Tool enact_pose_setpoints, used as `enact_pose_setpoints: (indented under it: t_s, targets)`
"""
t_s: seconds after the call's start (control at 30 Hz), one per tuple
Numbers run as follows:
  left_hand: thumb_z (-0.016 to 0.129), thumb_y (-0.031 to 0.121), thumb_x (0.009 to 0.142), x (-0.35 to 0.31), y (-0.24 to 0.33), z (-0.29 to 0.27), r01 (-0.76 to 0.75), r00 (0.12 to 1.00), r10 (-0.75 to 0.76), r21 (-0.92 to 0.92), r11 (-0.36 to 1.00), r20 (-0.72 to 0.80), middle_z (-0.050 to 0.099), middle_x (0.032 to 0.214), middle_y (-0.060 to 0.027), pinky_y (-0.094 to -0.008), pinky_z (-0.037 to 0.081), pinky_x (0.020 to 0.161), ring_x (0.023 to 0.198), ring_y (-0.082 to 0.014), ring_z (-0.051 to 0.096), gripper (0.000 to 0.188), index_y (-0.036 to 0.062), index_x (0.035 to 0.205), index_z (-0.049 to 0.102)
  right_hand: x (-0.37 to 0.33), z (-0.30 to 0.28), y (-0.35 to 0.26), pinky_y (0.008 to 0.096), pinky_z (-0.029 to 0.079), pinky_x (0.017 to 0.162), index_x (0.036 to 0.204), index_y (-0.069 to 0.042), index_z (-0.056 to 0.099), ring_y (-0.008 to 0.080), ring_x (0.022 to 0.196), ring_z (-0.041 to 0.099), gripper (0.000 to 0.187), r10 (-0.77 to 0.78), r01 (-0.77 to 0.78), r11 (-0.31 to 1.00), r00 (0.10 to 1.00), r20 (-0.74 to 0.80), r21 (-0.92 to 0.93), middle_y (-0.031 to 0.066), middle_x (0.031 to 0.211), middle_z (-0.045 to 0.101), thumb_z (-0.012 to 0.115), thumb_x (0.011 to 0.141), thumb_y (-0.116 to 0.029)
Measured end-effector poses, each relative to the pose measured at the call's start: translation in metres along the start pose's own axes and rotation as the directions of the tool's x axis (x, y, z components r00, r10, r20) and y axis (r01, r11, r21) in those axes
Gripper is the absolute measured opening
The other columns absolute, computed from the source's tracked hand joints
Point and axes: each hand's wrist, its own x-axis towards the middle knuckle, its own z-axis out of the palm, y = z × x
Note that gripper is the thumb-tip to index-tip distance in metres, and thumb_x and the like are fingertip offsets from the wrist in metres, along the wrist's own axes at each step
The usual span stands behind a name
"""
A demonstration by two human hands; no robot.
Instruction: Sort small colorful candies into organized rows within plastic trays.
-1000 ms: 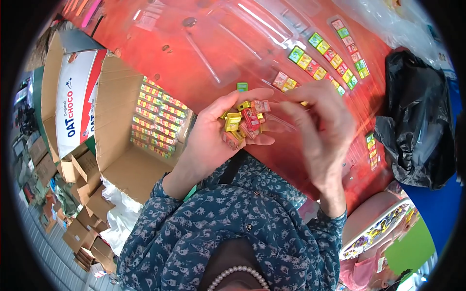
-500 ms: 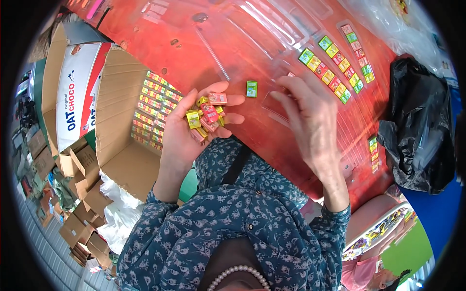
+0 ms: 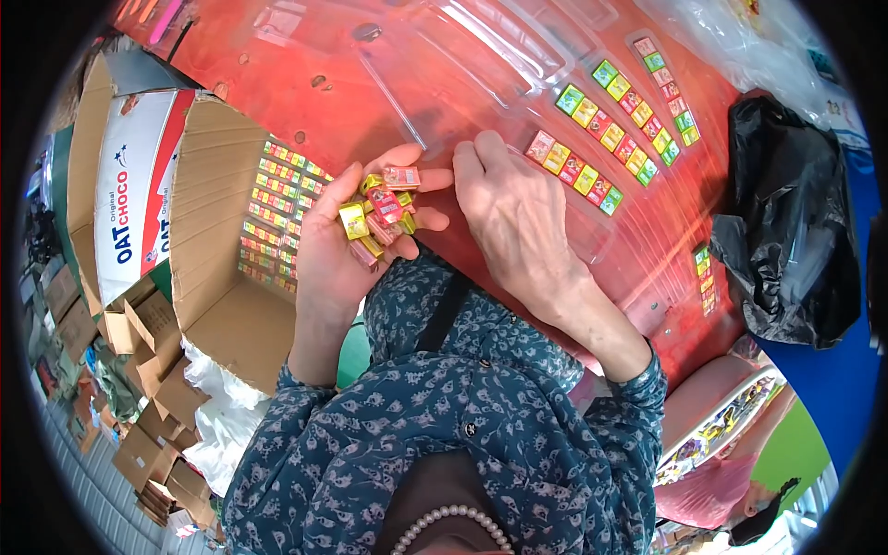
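Observation:
My left hand point(image 3: 326, 250) is palm up, its fingers curled around a small pile of red and yellow miniature boxes point(image 3: 387, 205). Close beside it, my right hand point(image 3: 518, 217) is back-side up with its fingertips bent down to the red table point(image 3: 305, 120); whatever those fingers hold is hidden beneath them. Past the right hand, a clear plastic tray point(image 3: 504, 44) has long slots. Rows of red, yellow and green miniature boxes point(image 3: 575, 172) fill parts of several slots.
On my left, an open cardboard box point(image 3: 222, 166) holds many filled trays point(image 3: 276, 208). A black plastic bag point(image 3: 791, 222) lies at the right, near clear plastic wrap point(image 3: 768, 55). Another person in pink point(image 3: 708, 490) sits by a white basin point(image 3: 721, 421) at the lower right.
My right hand has moved left from the tray to where the loose green miniature box lay, now covered. The nearest slot's row shows more plainly. My left hand keeps its pile.

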Motion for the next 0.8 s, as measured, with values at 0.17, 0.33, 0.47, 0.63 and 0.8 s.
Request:
enact_pose_setpoints:
  t_s: [0.17,0.33,0.47,0.63,0.8]
  targets:
    - [0.028,0.032,0.097,0.003,-0.002,0.000,0.022,1.000,-0.022,-0.006,1.000,0.012,0.050,0.121,-0.0278,-0.0328,0.058,0.061,0.092,-0.0357,0.062,0.050,-0.0035,0.130,0.038,-0.005,-0.005,0.012,0.0344,0.049,0.048,0.075,-0.002,0.053,0.0259,0.062,0.059,0.012,0.053,-0.019,0.968,0.990,-0.132,0.250,0.0116,0.074,0.048,0.063,0.069,-0.002]
    - [0.028,0.033,0.097,0.006,-0.009,0.004,0.034,0.999,-0.034,0.031,0.999,-0.003,0.051,0.120,-0.0272,-0.0322,0.058,0.061,0.091,-0.0347,0.063,0.050,-0.0036,0.129,0.040,-0.002,-0.034,0.056,0.0370,0.047,0.061,0.085,-0.003,0.063,0.0311,0.070,0.059,0.008,0.293,-0.188,0.876,0.939,-0.182,0.443,0.0121,0.077,0.058,0.062,0.079,-0.008]
    - [0.027,0.033,0.097,0.009,-0.019,0.009,0.062,0.994,-0.049,0.129,0.990,-0.099,0.046,0.123,-0.0318,-0.0328,0.059,0.056,0.089,-0.0363,0.063,0.051,-0.0052,0.130,0.036,0.000,-0.030,0.065,0.0387,0.046,0.061,0.083,-0.003,0.065,0.0320,0.071,0.059,0.007,0.223,-0.158,0.925,0.962,-0.158,0.346,0.0127,0.078,0.059,0.063,0.078,-0.008]
    - [0.026,0.033,0.097,0.013,-0.024,0.011,0.100,0.990,-0.089,0.094,0.990,-0.113,0.048,0.121,-0.0308,-0.0323,0.059,0.057,0.090,-0.0371,0.062,0.051,-0.0048,0.130,0.038,-0.001,-0.022,0.055,0.0390,0.047,0.057,0.082,-0.005,0.064,0.0316,0.070,0.059,0.005,0.221,-0.189,0.948,0.970,-0.102,0.257,0.0115,0.082,0.057,0.060,0.078,-0.006]
    - [0.026,0.033,0.097,0.014,-0.025,0.011,0.100,0.987,-0.082,0.124,0.987,-0.139,0.049,0.121,-0.0304,-0.0322,0.058,0.057,0.090,-0.0368,0.062,0.051,-0.0040,0.130,0.038,-0.006,-0.013,0.056,0.0379,0.046,0.058,0.086,-0.003,0.062,0.0315,0.070,0.059,0.010,0.277,-0.219,0.916,0.951,-0.137,0.335,0.0125,0.081,0.057,0.063,0.077,-0.005]
